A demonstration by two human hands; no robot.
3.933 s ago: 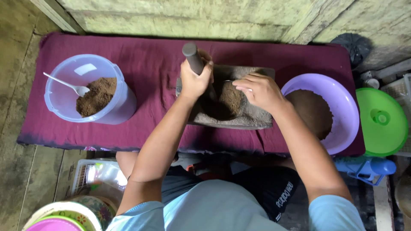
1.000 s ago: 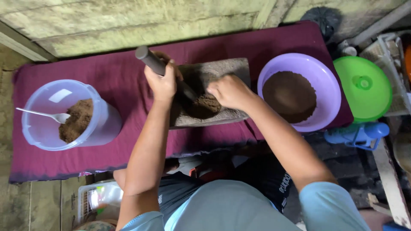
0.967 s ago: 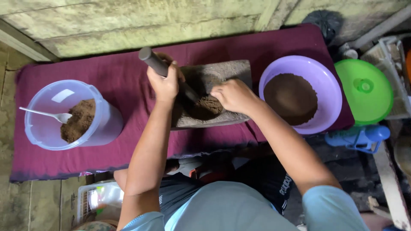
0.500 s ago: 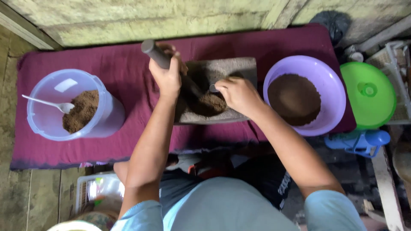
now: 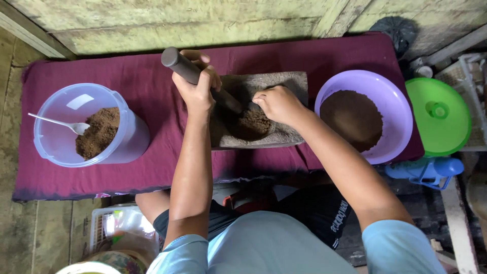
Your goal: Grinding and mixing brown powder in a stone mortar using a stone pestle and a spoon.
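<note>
My left hand [image 5: 197, 87] grips a dark stone pestle [image 5: 178, 63], tilted so its lower end reaches into a square grey stone mortar [image 5: 291, 136]. Brown ground matter [image 5: 253, 122] lies in the mortar's hollow. My right hand [image 5: 278, 103] rests over the mortar's upper right part, fingers curled toward the brown matter; whether it holds any is hidden. The mortar sits on a maroon cloth [image 5: 152, 96].
A clear plastic container [image 5: 127, 142] with brown powder and a spoon [image 5: 61, 123] stands at the left. A purple bowl [image 5: 390, 91] of brown powder is at the right, beside a green lid [image 5: 439, 115] and a blue bottle [image 5: 431, 168]. A weathered wall runs along the top.
The pestle in my left hand has kept shifting in the mortar. My right hand has moved up slightly over the brown matter. The camera view has drifted.
</note>
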